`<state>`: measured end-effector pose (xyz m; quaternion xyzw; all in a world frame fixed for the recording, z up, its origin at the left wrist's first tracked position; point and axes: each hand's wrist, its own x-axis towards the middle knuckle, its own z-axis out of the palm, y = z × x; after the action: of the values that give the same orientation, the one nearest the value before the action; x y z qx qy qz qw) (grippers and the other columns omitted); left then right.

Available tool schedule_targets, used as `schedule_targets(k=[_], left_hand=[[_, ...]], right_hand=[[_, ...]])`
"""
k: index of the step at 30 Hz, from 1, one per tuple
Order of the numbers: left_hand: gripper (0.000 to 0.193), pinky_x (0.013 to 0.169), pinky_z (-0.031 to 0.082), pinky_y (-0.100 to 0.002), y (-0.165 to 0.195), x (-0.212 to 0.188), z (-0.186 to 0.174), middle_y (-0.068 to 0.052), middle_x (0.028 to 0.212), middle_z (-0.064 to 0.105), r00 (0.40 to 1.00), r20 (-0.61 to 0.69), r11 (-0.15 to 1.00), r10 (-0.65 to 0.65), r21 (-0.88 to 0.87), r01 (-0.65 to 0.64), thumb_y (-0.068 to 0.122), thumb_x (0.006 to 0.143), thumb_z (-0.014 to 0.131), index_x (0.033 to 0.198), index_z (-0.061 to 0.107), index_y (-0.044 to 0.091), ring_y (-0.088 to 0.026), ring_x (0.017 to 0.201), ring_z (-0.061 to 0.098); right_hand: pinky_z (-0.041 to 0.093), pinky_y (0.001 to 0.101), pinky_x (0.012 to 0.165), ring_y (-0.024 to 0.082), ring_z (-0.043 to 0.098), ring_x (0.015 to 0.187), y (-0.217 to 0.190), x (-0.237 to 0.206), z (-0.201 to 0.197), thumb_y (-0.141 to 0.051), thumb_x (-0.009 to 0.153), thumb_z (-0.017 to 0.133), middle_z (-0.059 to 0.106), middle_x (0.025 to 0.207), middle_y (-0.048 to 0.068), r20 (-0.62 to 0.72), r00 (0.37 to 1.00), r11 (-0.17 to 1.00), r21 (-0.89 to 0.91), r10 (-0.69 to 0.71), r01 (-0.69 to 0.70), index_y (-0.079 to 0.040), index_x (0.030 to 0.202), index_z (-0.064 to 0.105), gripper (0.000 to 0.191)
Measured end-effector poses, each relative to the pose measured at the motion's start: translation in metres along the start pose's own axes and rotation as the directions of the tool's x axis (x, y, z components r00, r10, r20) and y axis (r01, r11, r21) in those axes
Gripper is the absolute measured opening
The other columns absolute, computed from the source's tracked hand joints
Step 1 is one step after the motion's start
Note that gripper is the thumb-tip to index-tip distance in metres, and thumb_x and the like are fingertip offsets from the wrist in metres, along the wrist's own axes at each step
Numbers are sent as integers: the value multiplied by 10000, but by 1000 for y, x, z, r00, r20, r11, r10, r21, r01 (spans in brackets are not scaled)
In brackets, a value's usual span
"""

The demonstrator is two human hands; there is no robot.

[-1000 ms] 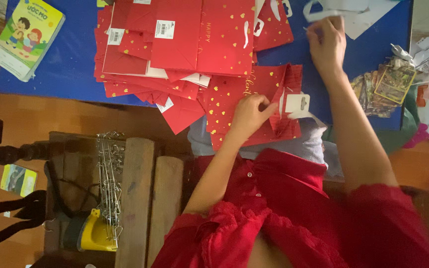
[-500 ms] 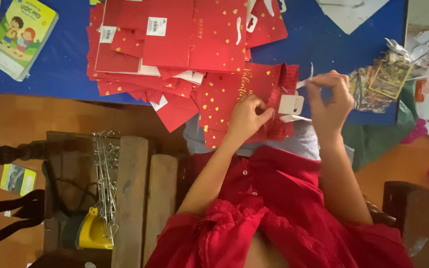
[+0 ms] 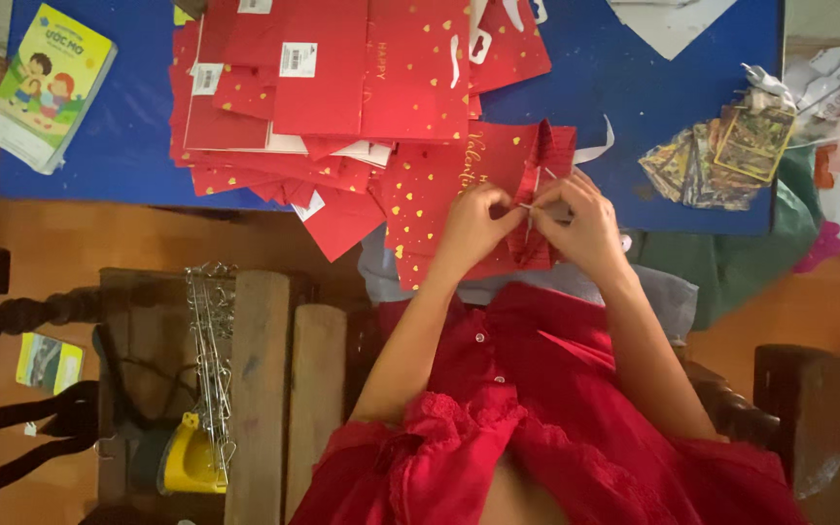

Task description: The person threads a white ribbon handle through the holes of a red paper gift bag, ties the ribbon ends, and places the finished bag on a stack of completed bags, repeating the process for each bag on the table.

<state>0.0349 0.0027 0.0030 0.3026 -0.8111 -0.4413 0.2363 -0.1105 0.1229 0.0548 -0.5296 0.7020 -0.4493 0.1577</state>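
Note:
A red paper gift bag [image 3: 439,190] with gold hearts lies at the near edge of the blue table [image 3: 653,97]. My left hand [image 3: 476,222] and my right hand [image 3: 580,222] meet over its folded right side, fingers pinched on the bag and on a thin white ribbon handle [image 3: 595,151] that curls off to the right. Behind it lies a spread pile of flat red gift bags [image 3: 342,87] with white labels.
A children's book [image 3: 46,86] lies at the table's left end. Several patterned cards [image 3: 721,151] and crumpled wrappers lie at the right. Low at the left stands a wooden bench [image 3: 274,389] with metal clips and a yellow object [image 3: 187,457].
My right hand came back from the far side of the table to the bag's right edge. Both hands now pinch the bag together; the white tag seen earlier is covered.

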Motion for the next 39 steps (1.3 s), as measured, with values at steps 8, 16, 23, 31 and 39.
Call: schedule_targets(k=[8,16,23,31,39], left_hand=[[259,703,541,-369,-1,9,-24,-119,849,713,961,274,989,-40,-125,77,222,742,820,799,704,-2,-233,785,698],[239,720,533,-376,1,3,-19,-110,847,676,974,223,987,-24,-152,59,199,757,794,733,668,-3,-240,796,666],[259,778,537,-370,7,5,-24,-99,876,687,978,206,977,14,-210,30,237,770,823,768,708,5,-236,858,679],[277,815,554,-348,13,4,-28,-89,953,736,959,265,920,-102,-342,192,314,883,786,889,782,37,-210,904,710],[173,872,537,-354,9,2,-23,-88,982,756,979,204,975,14,-221,32,203,836,786,895,786,41,-231,963,706]], right_hand=[[586,335,864,239,663,1050,-9,4,-13,-51,769,730,659,1098,73,170,982,991,84,87,-102,-18,843,675,97],[471,406,1009,281,547,1199,2,7,-15,-57,712,765,639,1116,71,281,959,999,-15,43,-40,-33,776,682,108],[444,415,1040,270,552,1166,9,7,-13,-108,730,774,638,1061,46,288,956,998,0,58,-61,-58,809,688,128],[435,426,1031,310,505,1293,19,8,-16,-144,766,769,620,1051,44,320,940,992,6,119,-128,-61,848,684,144],[445,415,1037,274,539,1199,16,10,-18,-190,793,773,624,1075,41,335,935,993,-2,116,-122,-79,875,708,152]])
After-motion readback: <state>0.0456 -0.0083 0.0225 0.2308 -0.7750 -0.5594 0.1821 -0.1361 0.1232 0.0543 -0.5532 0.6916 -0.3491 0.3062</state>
